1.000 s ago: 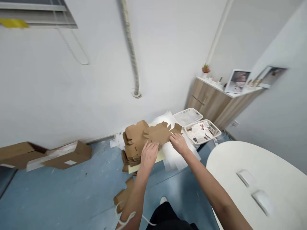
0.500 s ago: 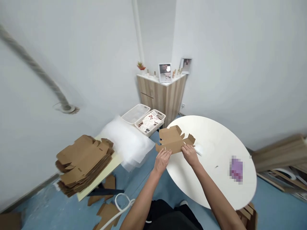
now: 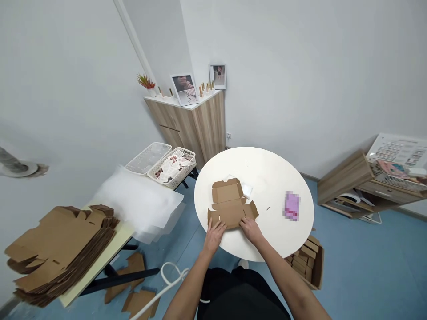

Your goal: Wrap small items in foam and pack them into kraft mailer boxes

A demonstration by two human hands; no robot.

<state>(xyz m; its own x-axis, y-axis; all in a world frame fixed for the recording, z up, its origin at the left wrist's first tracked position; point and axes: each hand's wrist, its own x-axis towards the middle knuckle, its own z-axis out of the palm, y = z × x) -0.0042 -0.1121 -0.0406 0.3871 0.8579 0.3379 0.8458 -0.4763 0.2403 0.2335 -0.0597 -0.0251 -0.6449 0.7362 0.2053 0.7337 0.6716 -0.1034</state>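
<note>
Two bare hands, the left hand (image 3: 214, 237) and right hand (image 3: 251, 232), lie open and unclamped on the near edge of a flat brown cardboard box blank (image 3: 230, 204), apparently pinning it to a round white table (image 3: 253, 164). A stack of matching brown cardboard blanks (image 3: 60, 253) waits at left.

You can see the person bent over, a black-clothed torso (image 3: 238, 297) at the bottom of the view, with the bare left forearm (image 3: 191, 280) and right forearm (image 3: 283, 280) reaching forward and angling inward. The left hand (image 3: 214, 237) lies palm down, its fingers spread and pointing up and to the right. The right hand (image 3: 251, 231) sits just beside it, also palm down, its fingers angled up and to the left, the two hands not touching.
</note>
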